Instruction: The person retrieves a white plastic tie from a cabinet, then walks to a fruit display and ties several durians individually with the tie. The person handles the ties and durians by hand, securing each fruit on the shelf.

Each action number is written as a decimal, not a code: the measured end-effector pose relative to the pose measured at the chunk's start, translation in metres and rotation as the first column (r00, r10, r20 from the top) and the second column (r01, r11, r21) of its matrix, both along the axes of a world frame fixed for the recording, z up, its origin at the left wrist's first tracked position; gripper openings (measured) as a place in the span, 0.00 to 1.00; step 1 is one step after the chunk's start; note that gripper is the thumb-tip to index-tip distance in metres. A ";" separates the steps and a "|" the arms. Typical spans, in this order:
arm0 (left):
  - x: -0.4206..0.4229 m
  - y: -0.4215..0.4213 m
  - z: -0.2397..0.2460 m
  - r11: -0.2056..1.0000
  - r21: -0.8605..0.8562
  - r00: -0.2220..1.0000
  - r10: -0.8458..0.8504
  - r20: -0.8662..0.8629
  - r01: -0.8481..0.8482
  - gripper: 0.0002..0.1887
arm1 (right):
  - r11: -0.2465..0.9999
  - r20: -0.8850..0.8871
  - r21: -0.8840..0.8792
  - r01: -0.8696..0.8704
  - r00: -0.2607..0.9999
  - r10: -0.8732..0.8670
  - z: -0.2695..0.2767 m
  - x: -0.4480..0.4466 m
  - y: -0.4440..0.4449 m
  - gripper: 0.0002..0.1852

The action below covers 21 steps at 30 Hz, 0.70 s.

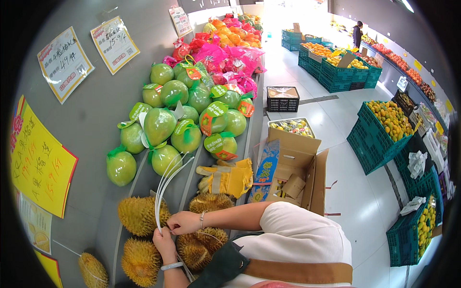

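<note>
My left hand (164,239), below a pale bangle, holds a bunch of long white plastic strips (158,201), which look like cable ties. They curve upward over the sloping shelf, and their other ends trail below the hand. Close against it, my right hand (185,222) has curled fingers at the strips; whether it grips one is hidden. Spiky durians surround both hands: one at the upper left (141,216), one at the lower left (140,261), one behind my right wrist (210,202). Under my hands, another durian (194,250) lies beside a white strip.
Yellow work gloves (227,178) lie above the durians. Green wrapped pomelos (160,126) fill the shelf further up. An open cardboard box (299,162) stands on the floor to the right. Teal crates of fruit (374,133) line the aisle. A person (357,35) stands far off.
</note>
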<state>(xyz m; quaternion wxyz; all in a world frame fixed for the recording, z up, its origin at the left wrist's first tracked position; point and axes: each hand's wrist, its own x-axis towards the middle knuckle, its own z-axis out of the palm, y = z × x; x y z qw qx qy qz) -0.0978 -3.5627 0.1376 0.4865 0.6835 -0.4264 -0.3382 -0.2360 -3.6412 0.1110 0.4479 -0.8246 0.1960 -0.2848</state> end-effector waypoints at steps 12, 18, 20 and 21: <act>-0.004 -0.029 0.036 0.991 -0.116 0.998 0.063 0.024 -0.060 0.14 | 0.995 -0.157 0.013 -0.102 0.982 0.102 -0.045 -0.045 0.027 0.09; -0.012 -0.041 0.039 0.950 -0.147 0.961 -0.271 0.049 0.275 0.14 | 0.984 0.166 0.160 -0.082 0.985 0.056 -0.018 -0.031 0.010 0.12; -0.007 -0.041 0.035 0.962 -0.067 0.964 -0.266 -0.026 0.264 0.14 | 0.864 0.265 0.386 -0.322 0.936 0.230 -0.012 -0.020 0.005 0.09; -0.002 -0.040 0.033 0.957 -0.067 0.954 -0.287 -0.086 0.282 0.14 | 0.785 0.334 0.513 -0.347 0.923 0.190 -0.012 -0.020 0.007 0.09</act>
